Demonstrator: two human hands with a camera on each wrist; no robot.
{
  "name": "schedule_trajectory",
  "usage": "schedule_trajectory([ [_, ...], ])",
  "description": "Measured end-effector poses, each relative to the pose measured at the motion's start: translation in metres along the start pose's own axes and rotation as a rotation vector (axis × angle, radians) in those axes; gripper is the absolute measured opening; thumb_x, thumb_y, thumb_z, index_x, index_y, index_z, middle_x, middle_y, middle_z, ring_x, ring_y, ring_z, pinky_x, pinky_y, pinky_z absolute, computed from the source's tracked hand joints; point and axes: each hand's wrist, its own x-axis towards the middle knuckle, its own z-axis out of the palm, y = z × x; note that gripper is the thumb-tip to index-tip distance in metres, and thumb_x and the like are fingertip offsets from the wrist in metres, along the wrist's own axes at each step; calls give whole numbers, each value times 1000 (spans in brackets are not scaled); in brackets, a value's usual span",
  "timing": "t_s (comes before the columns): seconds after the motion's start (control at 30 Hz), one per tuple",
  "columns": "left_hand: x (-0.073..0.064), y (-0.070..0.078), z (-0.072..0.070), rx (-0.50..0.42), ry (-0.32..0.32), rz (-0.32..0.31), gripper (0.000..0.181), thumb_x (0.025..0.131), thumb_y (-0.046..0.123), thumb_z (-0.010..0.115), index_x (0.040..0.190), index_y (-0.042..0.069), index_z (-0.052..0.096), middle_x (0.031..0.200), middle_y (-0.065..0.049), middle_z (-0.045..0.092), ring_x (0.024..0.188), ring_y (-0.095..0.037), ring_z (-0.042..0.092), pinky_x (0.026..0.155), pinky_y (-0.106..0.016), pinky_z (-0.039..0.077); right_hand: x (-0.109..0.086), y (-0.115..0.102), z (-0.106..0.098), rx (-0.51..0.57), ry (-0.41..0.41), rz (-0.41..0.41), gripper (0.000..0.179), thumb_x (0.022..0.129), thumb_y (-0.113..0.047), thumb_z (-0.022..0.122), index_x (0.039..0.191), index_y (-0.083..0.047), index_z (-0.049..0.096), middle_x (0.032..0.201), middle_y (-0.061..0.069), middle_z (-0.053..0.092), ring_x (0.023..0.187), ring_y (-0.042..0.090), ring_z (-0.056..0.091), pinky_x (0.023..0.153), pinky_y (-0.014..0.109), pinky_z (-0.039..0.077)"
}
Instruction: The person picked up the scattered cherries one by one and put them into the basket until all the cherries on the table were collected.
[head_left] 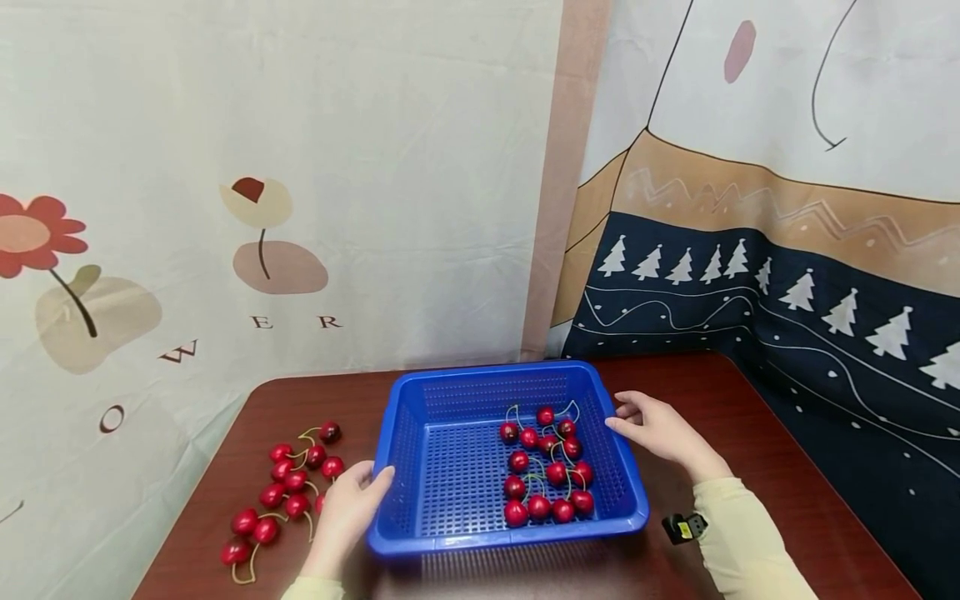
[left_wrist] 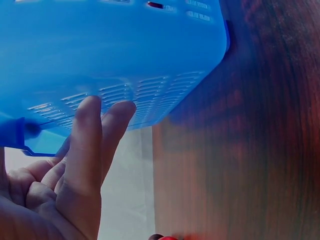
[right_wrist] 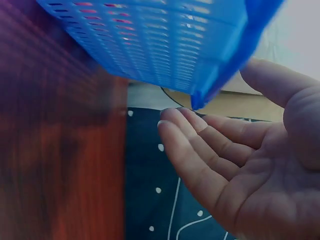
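Observation:
A blue plastic basket with perforated walls stands at the middle of the table. Cherries with green stems lie together in its right half. At the left rim, my left hand grips the basket, thumb over the edge. In the left wrist view, that hand's fingers reach under the rim along the outer wall. My right hand is beside the right rim, fingers spread and relaxed. The right wrist view shows its thumb close to the rim and its fingers below it, apart from the wall.
More cherries with stems are scattered on the dark red wooden table, left of the basket. A small black device with a yellow-green mark is at the right wrist. Printed cloth hangs behind the table and along its right side.

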Motion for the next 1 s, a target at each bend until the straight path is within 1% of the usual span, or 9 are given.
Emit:
schedule_trajectory([
  [0.13, 0, 0, 0, -5, -1, 2, 37, 99, 31, 60, 113, -3, 65, 103, -18, 70, 93, -31, 66, 90, -58, 49, -4, 1, 6, 5, 1, 24, 66, 92, -37, 69, 137, 7, 48, 111, 18, 65, 94, 30, 68, 78, 49, 57],
  [0.27, 0, 0, 0, -13, 4, 15, 35, 98, 29, 61, 111, -3, 66, 101, -18, 70, 91, -30, 67, 89, -57, 50, -5, 0, 11, 10, 1, 40, 60, 93, -34, 68, 133, 7, 50, 103, 15, 66, 84, 23, 68, 73, 46, 59],
  [0.4, 0, 0, 0, -17, 6, 23, 34, 98, 28, 61, 110, -3, 66, 100, -18, 71, 90, -30, 67, 89, -57, 50, -5, -2, 14, -5, 8, 29, 51, 95, -28, 66, 129, 8, 53, 96, 11, 66, 78, 18, 66, 71, 43, 59],
  [0.53, -1, 0, 0, -11, 11, 27, 33, 98, 28, 61, 109, -3, 66, 100, -18, 71, 90, -30, 66, 89, -57, 50, -4, -3, 18, -3, 13, 8, 47, 96, -24, 65, 127, 10, 53, 90, 9, 66, 72, 16, 66, 68, 40, 60],
  [0.67, 0, 0, 0, -12, 6, 20, 36, 98, 29, 61, 110, -4, 66, 101, -19, 70, 91, -31, 67, 89, -57, 50, -5, -2, 22, 9, 8, -14, 45, 97, -20, 63, 127, 11, 51, 96, 13, 67, 75, 19, 69, 65, 39, 60],
  [0.77, 0, 0, 0, -26, 1, 9, 37, 98, 30, 61, 110, -4, 66, 100, -19, 71, 90, -30, 67, 88, -56, 51, -5, -1, 22, 21, 1, -19, 45, 98, -20, 61, 129, 11, 49, 100, 17, 68, 78, 22, 70, 67, 40, 60],
  [0.83, 0, 0, -1, -30, 1, 3, 37, 98, 30, 62, 111, -5, 66, 100, -19, 71, 89, -30, 67, 87, -55, 51, -6, -2, 22, 32, -3, -13, 46, 99, -21, 61, 129, 11, 49, 99, 16, 68, 78, 22, 70, 68, 40, 60],
  [1.0, 1, -2, -1, -28, 14, 12, 38, 97, 32, 63, 108, -4, 67, 96, -16, 72, 86, -27, 67, 84, -52, 52, -7, -2, 22, 52, 1, 9, 47, 99, -23, 61, 129, 11, 49, 95, 13, 67, 76, 19, 69, 68, 39, 60],
])
